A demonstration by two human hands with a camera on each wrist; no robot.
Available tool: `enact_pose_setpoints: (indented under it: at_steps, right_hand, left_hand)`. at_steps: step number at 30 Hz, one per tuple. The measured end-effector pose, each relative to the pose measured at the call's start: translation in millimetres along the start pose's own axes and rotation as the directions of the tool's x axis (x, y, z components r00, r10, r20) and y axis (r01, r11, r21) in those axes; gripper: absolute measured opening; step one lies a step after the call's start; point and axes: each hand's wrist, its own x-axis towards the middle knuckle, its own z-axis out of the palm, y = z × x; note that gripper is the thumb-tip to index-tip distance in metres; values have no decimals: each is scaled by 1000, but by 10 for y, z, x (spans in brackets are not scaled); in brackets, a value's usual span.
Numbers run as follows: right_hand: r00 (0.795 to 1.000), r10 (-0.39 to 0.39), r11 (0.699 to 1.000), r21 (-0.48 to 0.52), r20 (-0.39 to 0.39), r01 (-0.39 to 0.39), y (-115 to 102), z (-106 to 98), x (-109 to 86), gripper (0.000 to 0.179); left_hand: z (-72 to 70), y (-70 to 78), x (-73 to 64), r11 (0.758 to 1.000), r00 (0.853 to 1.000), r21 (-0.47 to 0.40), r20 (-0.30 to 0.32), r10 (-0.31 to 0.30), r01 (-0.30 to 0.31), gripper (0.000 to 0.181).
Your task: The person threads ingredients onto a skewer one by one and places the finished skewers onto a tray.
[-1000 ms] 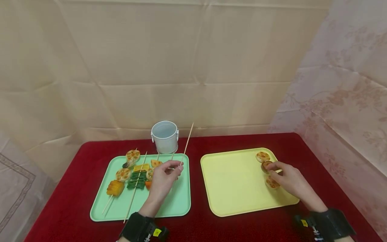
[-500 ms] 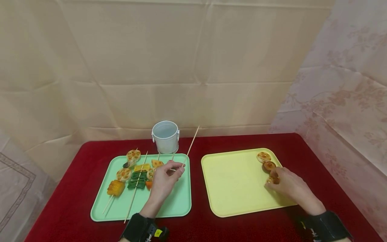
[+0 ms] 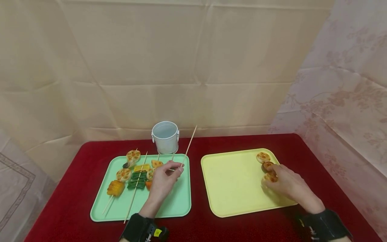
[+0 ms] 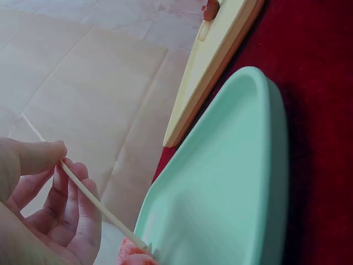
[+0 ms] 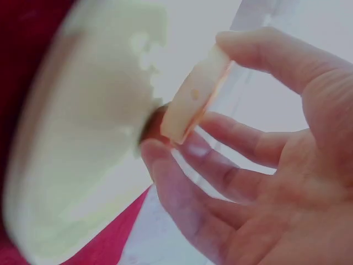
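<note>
My left hand [image 3: 164, 178] pinches a thin bamboo skewer [image 3: 189, 144] between thumb and forefinger above the green tray [image 3: 178, 208]. In the left wrist view, the skewer [image 4: 94, 201] slants down toward a pinkish-red piece [image 4: 132, 255]; whether they touch I cannot tell. My right hand [image 3: 290, 183], over the yellow tray [image 3: 235, 181], holds a lotus root slice [image 3: 271, 177] by its edge. The right wrist view shows this slice [image 5: 193, 99] tilted between thumb and fingers, a small hole in its side. Behind it is a brown mushroom [image 3: 267, 166], and farther back another lotus root slice [image 3: 263, 157].
Several loaded skewers lie on the green tray, with lotus root, corn [image 3: 115, 188] and folded green vegetable [image 3: 137, 180]. A small white bucket [image 3: 165, 139] stands behind it. Both trays rest on a red cloth [image 3: 196, 215]; a beige cloth [image 3: 193, 67] hangs behind.
My right hand has gone from the mushroom to the nearest lotus root slice and now grips it, having shifted slightly left. The skewer in my left hand has tilted a little to the right.
</note>
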Motion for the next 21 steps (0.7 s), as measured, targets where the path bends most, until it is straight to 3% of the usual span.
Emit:
enact_pose_setpoints:
  at_steps: [7, 13, 15, 17, 21]
  right_hand:
    - [990, -78, 987, 131, -118, 94, -266, -57, 101, 43]
    - [986, -61, 924, 365, -155, 114, -488, -22, 283, 38]
    - [989, -34, 880, 464, -142, 97, -566, -4, 349, 40]
    - [994, 2, 818, 571, -112, 63, -643, 16, 404, 43]
    - [996, 59, 650, 760, -60, 7, -767, 76, 498, 42]
  left_hand:
    - [5, 26, 3, 1000, 1000, 2, -6, 15, -15, 15]
    - [12, 32, -15, 999, 999, 17, 7, 44, -44, 15]
    - [13, 27, -23, 998, 999, 20, 9, 51, -51, 14]
    - [16, 17, -30, 999, 999, 19, 10, 50, -50, 14]
    - [24, -10, -25, 999, 999, 20, 8, 40, -40, 13]
